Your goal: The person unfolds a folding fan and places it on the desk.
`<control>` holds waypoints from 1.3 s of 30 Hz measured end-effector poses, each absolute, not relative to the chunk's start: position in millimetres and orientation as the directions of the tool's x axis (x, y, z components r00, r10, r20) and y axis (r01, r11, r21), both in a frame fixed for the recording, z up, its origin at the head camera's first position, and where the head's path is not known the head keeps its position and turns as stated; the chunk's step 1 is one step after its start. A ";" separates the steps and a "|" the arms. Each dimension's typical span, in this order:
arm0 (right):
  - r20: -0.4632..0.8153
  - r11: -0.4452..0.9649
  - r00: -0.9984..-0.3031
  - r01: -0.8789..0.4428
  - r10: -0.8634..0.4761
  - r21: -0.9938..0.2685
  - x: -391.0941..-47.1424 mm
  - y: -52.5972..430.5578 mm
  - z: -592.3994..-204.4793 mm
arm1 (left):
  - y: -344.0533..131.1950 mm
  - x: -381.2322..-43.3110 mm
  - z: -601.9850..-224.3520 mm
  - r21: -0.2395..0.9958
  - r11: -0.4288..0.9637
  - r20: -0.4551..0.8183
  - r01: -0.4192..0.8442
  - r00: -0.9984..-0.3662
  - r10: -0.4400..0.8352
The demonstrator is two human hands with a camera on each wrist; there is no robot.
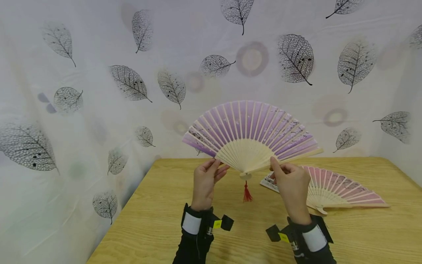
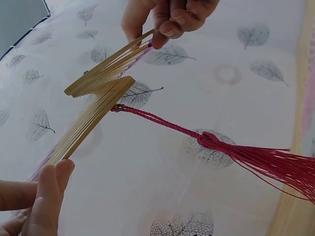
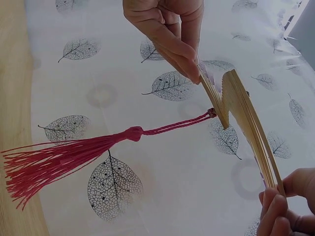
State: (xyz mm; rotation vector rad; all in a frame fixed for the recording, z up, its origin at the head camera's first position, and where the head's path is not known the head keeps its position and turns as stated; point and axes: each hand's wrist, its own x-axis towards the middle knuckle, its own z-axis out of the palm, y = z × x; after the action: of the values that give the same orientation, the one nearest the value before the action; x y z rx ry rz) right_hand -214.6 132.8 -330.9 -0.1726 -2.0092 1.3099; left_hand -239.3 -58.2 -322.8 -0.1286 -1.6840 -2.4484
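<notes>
A purple folding fan point(image 1: 245, 124) with pale wooden ribs is spread wide above the table, held up between both hands. My left hand point(image 1: 205, 183) pinches its left outer rib between thumb and fingers. The right outer rib is pinched by my right hand point(image 1: 291, 187), thumb in front. From the fan's pivot hangs a red tassel point(image 1: 247, 193), which shows large in the left wrist view. Seen from below in the right wrist view, the wooden ribs point(image 3: 253, 130) fold into a bent stack near the pivot.
A pink folding fan point(image 1: 341, 187) lies spread on the wooden table point(image 1: 148, 220) at the right, partly behind my right hand. Behind the table hangs a white curtain point(image 1: 197, 33) printed with leaves; it also runs along the left side.
</notes>
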 end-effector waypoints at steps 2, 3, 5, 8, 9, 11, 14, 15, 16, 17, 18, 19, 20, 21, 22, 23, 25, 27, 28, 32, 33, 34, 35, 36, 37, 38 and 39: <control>0.494 0.469 -0.730 -0.267 0.472 -0.842 -215.0 132.6 -331.2 | -58.3 -239.3 -322.7 0.917 -0.352 0.165 0.186 -0.982 -0.088; 0.493 0.465 -0.729 -0.268 0.474 -0.844 -215.2 132.5 -331.2 | -58.4 -239.4 -322.6 0.916 -0.354 0.165 0.186 -0.982 -0.089; 0.492 0.459 -0.728 -0.271 0.478 -0.846 -215.6 132.3 -331.3 | -58.2 -239.3 -322.3 0.915 -0.357 0.167 0.189 -0.982 -0.093; 0.495 0.457 -0.721 -0.273 0.485 -0.846 -216.0 131.9 -331.5 | -57.5 -238.7 -321.6 0.912 -0.365 0.164 0.189 -0.981 -0.100; 0.498 0.460 -0.716 -0.273 0.489 -0.845 -216.2 131.8 -331.6 | -57.2 -238.5 -321.3 0.911 -0.367 0.161 0.188 -0.982 -0.103; 0.506 0.465 -0.704 -0.276 0.498 -0.841 -216.4 131.4 -331.5 | -56.7 -238.4 -320.9 0.910 -0.371 0.157 0.187 -0.982 -0.110; 0.526 0.464 -0.682 -0.297 0.508 -0.834 -217.4 130.7 -331.8 | -56.2 -238.9 -320.6 0.902 -0.391 0.146 0.182 -0.982 -0.120; 0.533 0.463 -0.675 -0.306 0.511 -0.832 -217.7 130.4 -331.8 | -56.2 -239.2 -320.5 0.900 -0.396 0.143 0.181 -0.982 -0.123; 0.537 0.458 -0.670 -0.315 0.513 -0.831 -218.1 130.3 -332.1 | -56.2 -239.5 -320.4 0.899 -0.400 0.142 0.181 -0.982 -0.125; 0.541 0.454 -0.666 -0.324 0.514 -0.830 -218.5 130.2 -332.3 | -56.2 -239.8 -320.4 0.897 -0.404 0.140 0.180 -0.982 -0.127; 0.542 0.449 -0.664 -0.330 0.515 -0.830 -218.8 130.0 -332.4 | -56.2 -240.0 -320.6 0.896 -0.408 0.139 0.179 -0.982 -0.126; 0.541 0.443 -0.664 -0.333 0.517 -0.832 -219.1 130.0 -332.4 | -56.2 -240.2 -320.8 0.894 -0.410 0.139 0.179 -0.982 -0.126; 0.537 0.433 -0.665 -0.338 0.519 -0.836 -219.0 129.8 -332.4 | -56.1 -240.2 -320.8 0.894 -0.411 0.139 0.179 -0.982 -0.125; 0.529 0.418 -0.668 -0.340 0.523 -0.843 -218.9 129.6 -332.2 | -56.1 -240.3 -320.9 0.893 -0.413 0.139 0.179 -0.982 -0.125; 0.518 0.398 -0.672 -0.342 0.529 -0.851 -218.9 129.4 -332.2 | -56.1 -240.2 -321.0 0.890 -0.418 0.141 0.181 -0.982 -0.124; 0.504 0.371 -0.676 -0.348 0.537 -0.861 -218.8 128.8 -331.7 | -56.0 -240.3 -321.3 0.887 -0.424 0.142 0.181 -0.982 -0.123; 0.478 0.292 -0.684 -0.378 0.551 -0.878 -218.8 127.3 -331.5 | -55.8 -240.2 -321.3 0.882 -0.433 0.147 0.186 -0.982 -0.122; 0.457 0.208 -0.685 -0.418 0.568 -0.884 -219.7 125.2 -332.1 | -55.9 -240.3 -321.3 0.877 -0.440 0.152 0.191 -0.981 -0.122; 0.445 0.166 -0.686 -0.435 0.576 -0.885 -220.2 124.0 -332.4 | -55.9 -240.6 -321.5 0.875 -0.444 0.154 0.193 -0.980 -0.123; 0.433 0.007 -0.680 -0.533 0.592 -0.846 -229.4 122.0 -344.1 | -56.6 -241.0 -321.5 0.866 -0.458 0.156 0.201 -0.979 -0.133; 0.427 -0.020 -0.681 -0.543 0.595 -0.839 -230.9 121.4 -346.2 | -56.9 -241.1 -321.8 0.864 -0.461 0.156 0.202 -0.978 -0.137; 0.419 -0.052 -0.684 -0.554 0.597 -0.831 -232.3 120.8 -348.2 | -57.1 -241.2 -321.9 0.864 -0.460 0.156 0.205 -0.977 -0.142; 0.432 -0.094 -0.683 -0.589 0.588 -0.803 -236.3 121.3 -354.2 | -57.4 -241.2 -321.9 0.862 -0.462 0.156 0.207 -0.977 -0.146; 0.423 -0.113 -0.689 -0.588 0.588 -0.801 -236.8 120.5 -355.4 | -57.7 -241.3 -321.9 0.862 -0.461 0.157 0.209 -0.976 -0.151; 0.412 -0.136 -0.697 -0.586 0.587 -0.799 -236.8 119.5 -356.0 | -58.1 -241.4 -321.9 0.862 -0.460 0.156 0.211 -0.976 -0.154; 0.391 -0.136 -0.705 -0.565 0.591 -0.814 -233.0 116.7 -352.0 | -58.5 -241.4 -321.9 0.864 -0.458 0.156 0.212 -0.975 -0.157; 0.374 -0.151 -0.715 -0.554 0.591 -0.819 -231.2 114.9 -350.2 | -59.0 -241.7 -322.1 0.863 -0.460 0.153 0.210 -0.975 -0.159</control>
State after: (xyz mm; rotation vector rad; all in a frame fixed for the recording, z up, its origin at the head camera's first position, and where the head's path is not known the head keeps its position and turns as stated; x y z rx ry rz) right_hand -231.2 114.9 -350.2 -0.0454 -1.3577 1.9393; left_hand -241.7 -59.0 -322.1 -0.0736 -1.4958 -2.5123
